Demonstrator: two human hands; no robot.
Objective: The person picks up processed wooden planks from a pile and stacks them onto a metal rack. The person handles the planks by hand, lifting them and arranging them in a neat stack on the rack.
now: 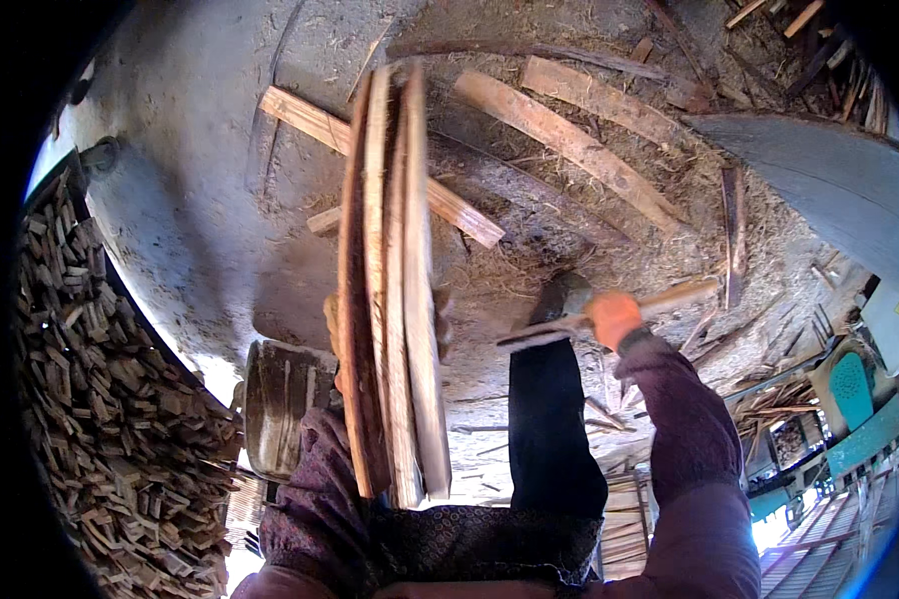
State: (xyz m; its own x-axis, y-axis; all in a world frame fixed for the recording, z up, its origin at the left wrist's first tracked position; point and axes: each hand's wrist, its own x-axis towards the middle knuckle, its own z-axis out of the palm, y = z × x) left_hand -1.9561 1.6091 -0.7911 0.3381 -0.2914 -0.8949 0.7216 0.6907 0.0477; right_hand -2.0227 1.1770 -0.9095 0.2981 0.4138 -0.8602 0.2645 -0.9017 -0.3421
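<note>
A bundle of several long wooden slats [402, 250] stands on end in front of me, their top ends blurred by motion. My left hand [334, 329] is wrapped round it, with fingers showing at both sides and the palm hidden behind the wood. To the right, my right hand [614, 317], in an orange glove, is closed round a wooden-handled tool [677, 298]. A dark, blade-like head on this tool points left toward the bundle, apart from it; blur hides its exact kind. A loose wooden slat [308, 118] lies on the ground behind the bundle.
Curved planks [579, 150] lie across the debris-strewn ground [489, 265] ahead. A large pile of split wood [120, 409] rises at the left. A worn container-like object [282, 409] stands by my left forearm. Green plastic chair-like parts [851, 391] are at the far right.
</note>
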